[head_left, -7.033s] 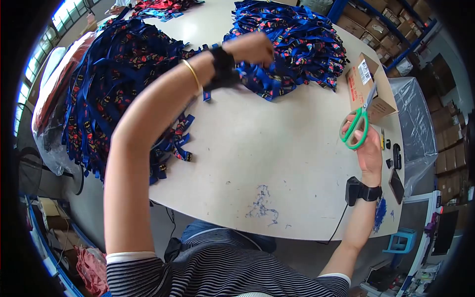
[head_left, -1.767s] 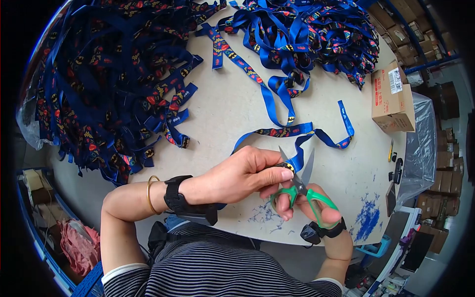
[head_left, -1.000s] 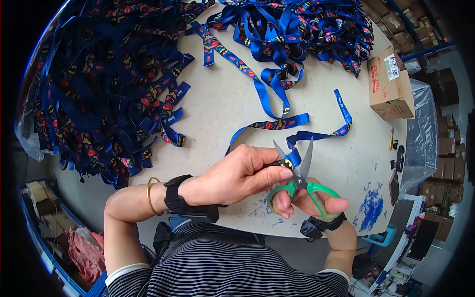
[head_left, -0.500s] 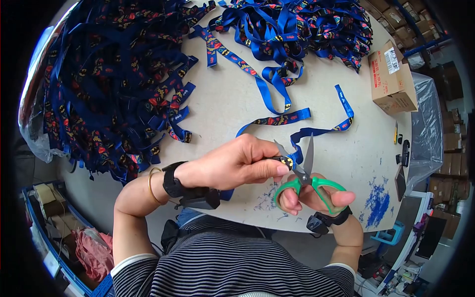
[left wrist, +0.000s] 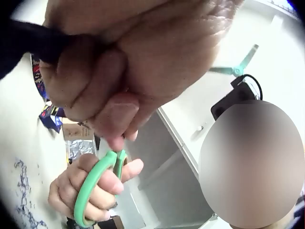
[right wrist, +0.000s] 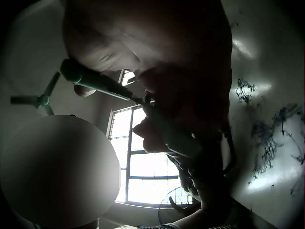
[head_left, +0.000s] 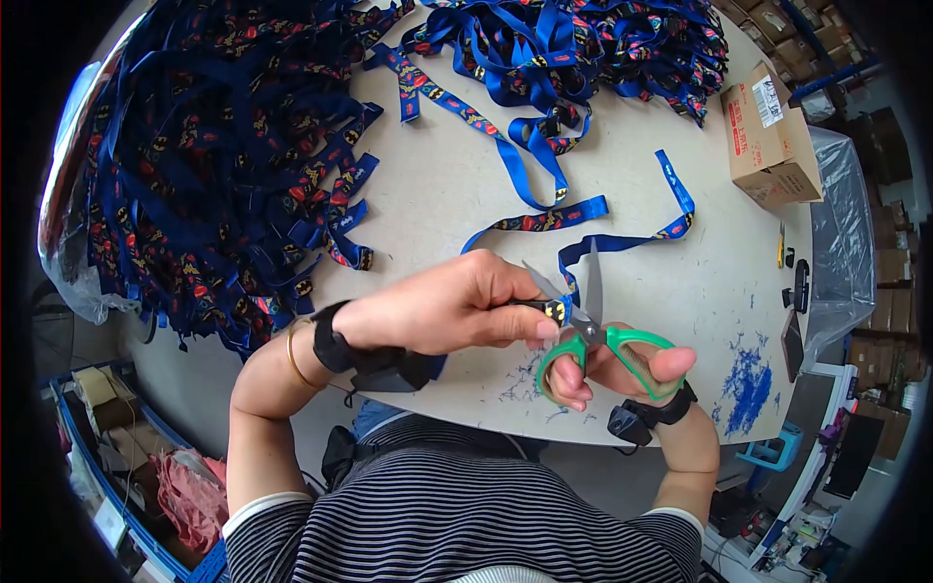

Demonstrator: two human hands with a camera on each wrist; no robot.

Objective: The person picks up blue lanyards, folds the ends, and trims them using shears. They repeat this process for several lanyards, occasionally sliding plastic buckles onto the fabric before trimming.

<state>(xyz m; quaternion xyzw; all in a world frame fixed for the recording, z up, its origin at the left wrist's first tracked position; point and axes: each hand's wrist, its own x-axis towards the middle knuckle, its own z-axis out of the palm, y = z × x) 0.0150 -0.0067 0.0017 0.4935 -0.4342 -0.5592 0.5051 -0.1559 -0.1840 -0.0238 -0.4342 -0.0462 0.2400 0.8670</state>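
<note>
In the head view the left hand [head_left: 457, 303] pinches a blue printed strap [head_left: 556, 310] near a black piece, between thumb and fingers. The right hand [head_left: 622, 369] has its thumb and fingers through the green handles of the scissors [head_left: 591, 330]. Their blades stand apart, one on each side of the strap end. More strap [head_left: 632, 240] trails across the table beyond the blades. In the left wrist view the left hand [left wrist: 138, 57] is close above the green handle [left wrist: 90, 191]. The right wrist view shows the right hand [right wrist: 157, 52] dark around the scissors' handle [right wrist: 95, 81].
A large strap pile [head_left: 214, 146] covers the table's left side, another [head_left: 583, 49] its far side. At the right are a cardboard box [head_left: 768, 136], a yellow cutter [head_left: 780, 245], a phone [head_left: 792, 345] and blue thread scraps [head_left: 746, 389].
Seven seconds ago the left hand was over the far straps and the right held the scissors away at the right. Since half a second ago both hands have shifted only slightly; the blades remain apart.
</note>
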